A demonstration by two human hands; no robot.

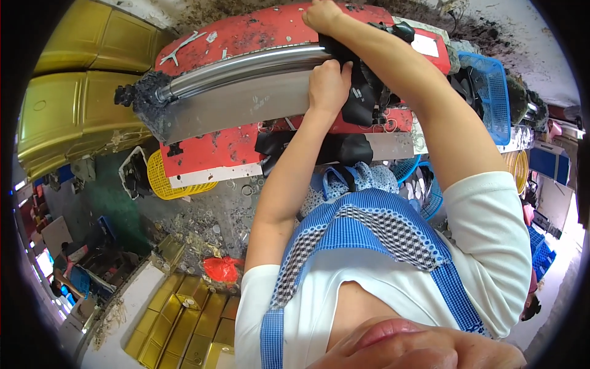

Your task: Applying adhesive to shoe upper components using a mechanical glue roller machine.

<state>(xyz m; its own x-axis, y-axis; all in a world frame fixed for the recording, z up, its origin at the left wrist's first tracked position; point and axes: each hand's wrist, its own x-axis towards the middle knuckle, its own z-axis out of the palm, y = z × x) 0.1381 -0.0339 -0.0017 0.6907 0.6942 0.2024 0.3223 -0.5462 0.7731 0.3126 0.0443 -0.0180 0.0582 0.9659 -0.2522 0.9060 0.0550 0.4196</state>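
Part of the wearer's head lies lowest, at six o'clock, with a blue checked cloth apron just above it. Beyond the apron, a dark, limp black strip lies along the near edge of the red, dark-flecked worktop.

Next comes the left hand, over the flat grey metal plate. At its three o'clock, just beside the thumb, lies the glossy black flexible sheet, its long axis running roughly from eleven to five o'clock. Left fingers are curled together; I cannot tell whether they pinch the sheet's edge.

From the left hand, the shiny metal roller stretches away toward ten o'clock, lengthwise across the worktop.

Farthest, at the left hand's twelve o'clock and past the roller, is the right hand, fingers folded in; what they grip, if anything, is hidden. Of the two, the left hand is nearer the sheet.
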